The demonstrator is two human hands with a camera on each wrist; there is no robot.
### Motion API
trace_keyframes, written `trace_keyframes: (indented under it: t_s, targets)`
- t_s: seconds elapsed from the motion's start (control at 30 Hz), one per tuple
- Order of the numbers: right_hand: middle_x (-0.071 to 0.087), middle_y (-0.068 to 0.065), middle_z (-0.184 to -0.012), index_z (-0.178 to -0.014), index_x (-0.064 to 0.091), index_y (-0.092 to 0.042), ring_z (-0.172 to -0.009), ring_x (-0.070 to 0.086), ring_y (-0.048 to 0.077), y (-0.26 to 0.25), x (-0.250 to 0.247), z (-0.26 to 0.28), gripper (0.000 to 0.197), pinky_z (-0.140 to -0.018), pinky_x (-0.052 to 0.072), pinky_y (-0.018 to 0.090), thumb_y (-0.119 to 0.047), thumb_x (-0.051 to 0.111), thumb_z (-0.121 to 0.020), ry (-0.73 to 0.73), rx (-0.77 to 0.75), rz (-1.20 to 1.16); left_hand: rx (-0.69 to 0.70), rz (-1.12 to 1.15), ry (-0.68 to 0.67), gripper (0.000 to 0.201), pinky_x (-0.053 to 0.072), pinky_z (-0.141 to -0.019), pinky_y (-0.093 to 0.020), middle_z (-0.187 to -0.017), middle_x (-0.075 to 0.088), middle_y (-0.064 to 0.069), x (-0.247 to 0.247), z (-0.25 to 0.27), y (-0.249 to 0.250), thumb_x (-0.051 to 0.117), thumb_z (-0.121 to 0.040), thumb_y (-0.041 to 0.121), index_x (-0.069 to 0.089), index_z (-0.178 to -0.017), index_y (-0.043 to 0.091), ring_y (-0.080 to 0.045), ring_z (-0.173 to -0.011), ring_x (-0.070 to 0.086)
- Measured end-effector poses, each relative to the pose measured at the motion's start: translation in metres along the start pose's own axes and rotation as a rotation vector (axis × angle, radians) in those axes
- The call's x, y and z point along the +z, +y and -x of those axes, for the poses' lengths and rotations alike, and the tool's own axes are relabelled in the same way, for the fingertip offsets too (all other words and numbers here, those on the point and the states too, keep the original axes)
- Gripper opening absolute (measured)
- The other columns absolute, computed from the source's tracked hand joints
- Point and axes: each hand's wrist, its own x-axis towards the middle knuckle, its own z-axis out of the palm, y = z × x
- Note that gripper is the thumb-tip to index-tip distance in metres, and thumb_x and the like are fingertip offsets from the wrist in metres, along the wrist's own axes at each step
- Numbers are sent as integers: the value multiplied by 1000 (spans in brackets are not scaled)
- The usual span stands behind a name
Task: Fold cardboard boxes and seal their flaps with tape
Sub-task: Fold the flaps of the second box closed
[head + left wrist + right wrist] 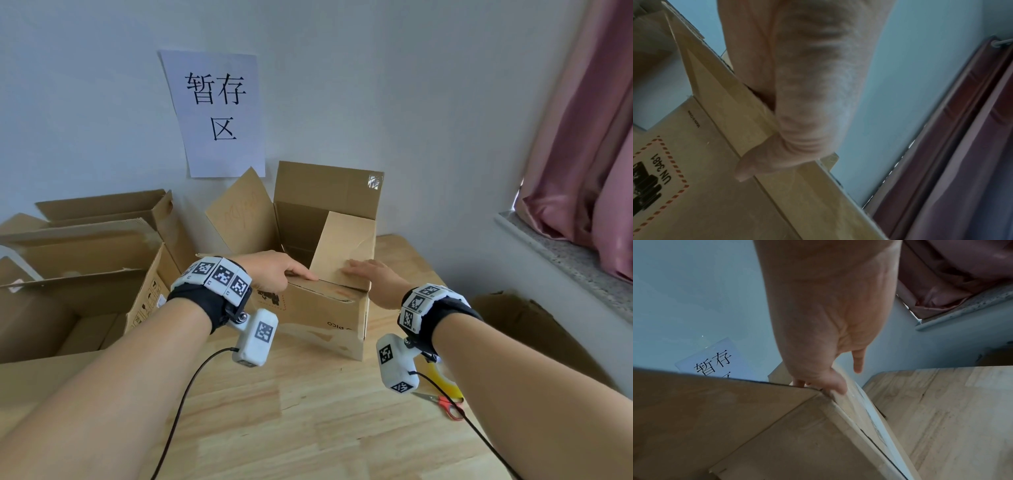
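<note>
Left hand (274, 270), fingers flat, pins the near flap (318, 286); right hand (370, 277), flat too, tips the side flap (342, 243) in, far flap (329, 185) next, I'd say.

Left hand (274, 270) reaches forward, fingers straight; right hand (371, 277) lies flat, palm down.

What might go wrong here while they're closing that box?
The right flap looks creased; the right hand pushing on it may buckle it further.
Only the left hand holds the near flap down; it may spring up once released.
The scissors lie by the wrist cable, which might snag and drag them.
</note>
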Motion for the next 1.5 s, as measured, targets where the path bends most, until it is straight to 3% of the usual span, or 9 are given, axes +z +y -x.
trace_keyframes:
  t_s: [0.13, 0.3, 0.43, 0.53, 0.73, 0.87, 1.1, 1.3, 1.5]
  targets:
    - [9, -11, -157, -150, 16, -32, -145, 3, 28, 4, 10, -11, 77, -118, 15, 42, -21, 61, -88, -62, 34, 146, 16, 30, -20, 67, 52, -89, -32, -129, 54, 17, 1, -3, -3, 52, -83, 3, 48, -128, 53, -11, -100, 60]
    - [5, -16, -157, -149, 17, -35, -146, -7, 23, 3, 13, -18, 63, -116, 19, 51, -18, 43, -95, -42, 132, 137, 76, 125, -31, 68, 38, -107, -33, -145, 38, 17, 16, -3, -18, 72, -82, 32, 37, -137, 49, -7, -124, 44]
    - [6, -19, -157, -148, 21, -38, -145, -15, 19, 12, 26, -26, 64, -117, 19, 48, -9, 38, -93, -3, 167, 94, 94, 17, -50, 85, 1, -117, -51, -156, 0, 23, 35, 0, -36, 60, -71, 70, 17, -143, 53, -6, -144, -2]
    - [7, -15, -158, -148, 22, -35, -146, -13, 21, 15, 28, -28, 58, -119, 16, 44, -16, 40, -97, 25, 145, 86, 79, 278, -23, 90, 6, -118, -46, -155, 2, 26, 40, 6, -47, 41, -61, 89, 27, -141, 51, -6, -145, 1]
    - [8, -12, -158, -148, 22, -33, -146, -11, 24, 13, 27, -25, 56, -119, 9, 37, -17, 40, -98, 52, 130, 63, -339, 963, 511, 66, 38, -105, -36, -155, 23, -5, 33, -9, -81, 57, -94, 24, 21, -150, 21, -23, -134, 37]
    - [8, -11, -158, -149, 24, -30, -146, -11, 23, 7, 18, -17, 54, -117, 9, 36, -15, 39, -99, 45, 133, 20, -451, 1255, 595, 68, 43, -100, -32, -145, 38, -14, 15, -25, -93, 51, -94, 0, 13, -150, 7, -24, -130, 42]
    - [9, -13, -158, -149, 24, -32, -146, -12, 21, 7, 17, -14, 55, -117, 11, 36, -18, 43, -99, 66, 141, -4, -422, 1127, 605, 78, 39, -103, -51, -146, 36, -9, -11, -50, -100, 63, -86, 10, 17, -146, 24, -33, -128, 41]
    - [9, -13, -158, -148, 25, -32, -146, -14, 20, 10, 20, -19, 56, -118, 7, 35, -19, 46, -99, 68, 139, -25, -259, 454, 300, 65, 25, -112, -36, -157, 20, -2, 7, -66, -84, 39, -91, -2, 32, -146, 33, -26, -142, 24]
    - [10, -13, -158, -148, 28, -31, -146, -12, 18, 12, 20, -23, 56, -118, 6, 35, -13, 47, -98, 92, 140, -59, -250, 257, 178, 51, 11, -118, -36, -159, 10, 2, 6, -61, -94, 37, -101, 18, 24, -150, 28, -22, -146, 12]
